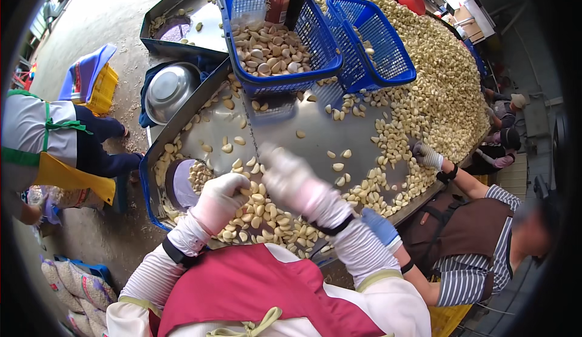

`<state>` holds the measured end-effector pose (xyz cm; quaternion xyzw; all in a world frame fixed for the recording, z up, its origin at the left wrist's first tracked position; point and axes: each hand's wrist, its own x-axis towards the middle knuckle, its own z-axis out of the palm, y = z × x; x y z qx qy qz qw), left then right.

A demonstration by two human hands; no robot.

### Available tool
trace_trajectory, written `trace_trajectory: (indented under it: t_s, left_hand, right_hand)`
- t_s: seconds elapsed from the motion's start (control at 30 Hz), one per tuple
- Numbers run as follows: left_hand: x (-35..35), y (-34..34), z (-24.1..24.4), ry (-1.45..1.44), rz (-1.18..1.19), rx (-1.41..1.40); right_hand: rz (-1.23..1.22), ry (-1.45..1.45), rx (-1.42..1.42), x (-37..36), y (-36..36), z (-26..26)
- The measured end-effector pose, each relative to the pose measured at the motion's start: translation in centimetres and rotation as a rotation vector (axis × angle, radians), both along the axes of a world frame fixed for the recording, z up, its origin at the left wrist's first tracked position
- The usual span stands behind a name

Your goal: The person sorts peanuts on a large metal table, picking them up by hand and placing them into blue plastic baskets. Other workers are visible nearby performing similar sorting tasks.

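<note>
My left hand (223, 196), in a white glove, is over the near part of a metal sorting table (291, 118). Its fingers curl beside a garlic clove; whether they grip it cannot be made out. Motion blurs my right hand (291, 177), also gloved, just to the right, and its fingertips are unclear. Below and between both hands lies a spread of pale garlic cloves (257, 221). Left of my left hand is a round opening lined with a lavender bag (183, 187), with cloves at its edge. A thin chain (249, 121) runs down the table towards my right hand.
Two blue plastic baskets (284, 80) stand at the back, one holding cloves and a bottle (278, 0). A large clove heap (436, 73) covers the right side. A co-worker's gloved hands (427, 155) work there. A steel bowl (172, 92) sits beyond the table's left edge.
</note>
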<state>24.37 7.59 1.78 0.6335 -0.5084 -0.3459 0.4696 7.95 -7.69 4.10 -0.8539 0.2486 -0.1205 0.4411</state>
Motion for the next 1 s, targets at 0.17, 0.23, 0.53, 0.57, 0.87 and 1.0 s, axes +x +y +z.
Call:
trace_trajectory:
  t_s: [0.17, 0.23, 0.53, 0.57, 0.87, 1.0]
  left_hand:
    - [0.5, 0.3, 1.6, -0.582, -0.292, -0.101]
    - [0.6, 0.8, 1.5, -0.760, -0.420, -0.179]
    - [-1.2, -1.8, 1.3, -0.493, -0.390, -0.048]
    - [-0.5, -0.9, 0.7, -0.641, -0.395, 0.224]
    - [-2.2, -4.1, -1.5, -0.550, -0.755, 0.618]
    - [5.3, -7.9, -5.0, -0.587, -0.268, 0.378]
  right_hand:
    - [0.197, 0.359, -0.060, 0.6, 5.2, -1.6]
    - [0.238, 0.333, 0.076, 0.0, 5.4, -2.2]
    - [0.266, 0.406, 1.174, -9.9, 2.1, 3.3]
    - [0.287, 0.498, 1.170, -11.6, 0.6, 5.2]
    - [0.127, 0.989, 0.274, -5.9, 8.3, -0.9]
    - [-0.059, 0.306, -0.042, -2.1, 3.4, -3.6]
